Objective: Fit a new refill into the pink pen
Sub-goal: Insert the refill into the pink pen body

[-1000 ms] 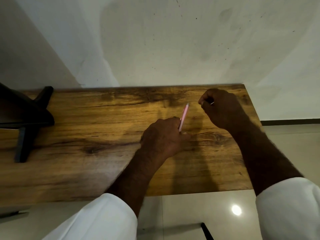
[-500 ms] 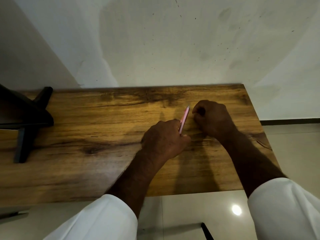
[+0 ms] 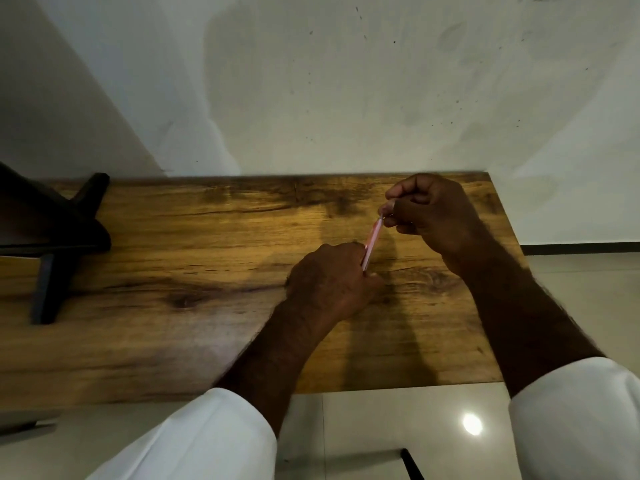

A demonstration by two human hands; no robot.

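Note:
A slim pink pen point(image 3: 372, 241) points up and away from me over the wooden table point(image 3: 194, 237). My left hand point(image 3: 330, 282) grips its lower end, fingers curled round the barrel. My right hand point(image 3: 429, 211) is at the pen's upper end, with thumb and fingertips pinching a small part there that I cannot make out. The refill itself is not visible.
A black stand point(image 3: 52, 233) sits at the table's far left. A white wall rises behind the table. The table's right edge and near edge drop to a pale tiled floor point(image 3: 381, 431). A dark thin leg point(image 3: 412, 464) shows at the bottom.
My right hand dropped onto the table beside the pen half a second ago, then rose to the pen's upper tip. My left hand and the pen stayed nearly still.

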